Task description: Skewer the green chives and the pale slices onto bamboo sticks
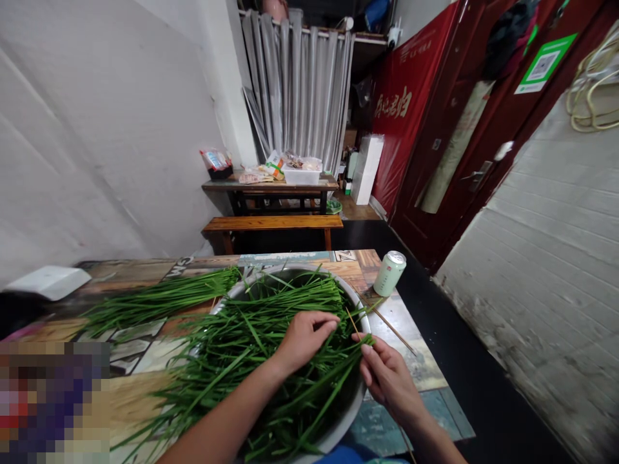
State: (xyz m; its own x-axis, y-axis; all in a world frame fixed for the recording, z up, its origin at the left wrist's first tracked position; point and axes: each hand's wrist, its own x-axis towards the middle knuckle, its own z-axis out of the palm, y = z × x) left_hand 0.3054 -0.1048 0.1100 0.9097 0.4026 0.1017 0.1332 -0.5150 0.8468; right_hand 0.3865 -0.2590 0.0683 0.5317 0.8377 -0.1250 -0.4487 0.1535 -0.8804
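Note:
A large metal basin [356, 412] is heaped with long green garlic chives [271, 309], some spilling over its left rim. My right hand [389, 377] is at the basin's right rim, its thumb and fingers closed on a few chive stalks [366, 341]. A thin wooden skewer [353, 323] slants up from those fingers. My left hand [307, 340] is over the chives in the middle, fingers curled and thumb near the index fingertip. Whether anything is pinched there is hidden. Left of the basin, a bundle of chives [169, 298] lies on the patterned table [425, 367].
Right of the basin stand a pale green can [389, 274] and, lying nearby, thin sticks [396, 332]. A white box [48, 282] sits at the far left, above a blurred-out patch. Beyond are a wooden bench [273, 223] and another table [222, 185] with a white container [303, 175].

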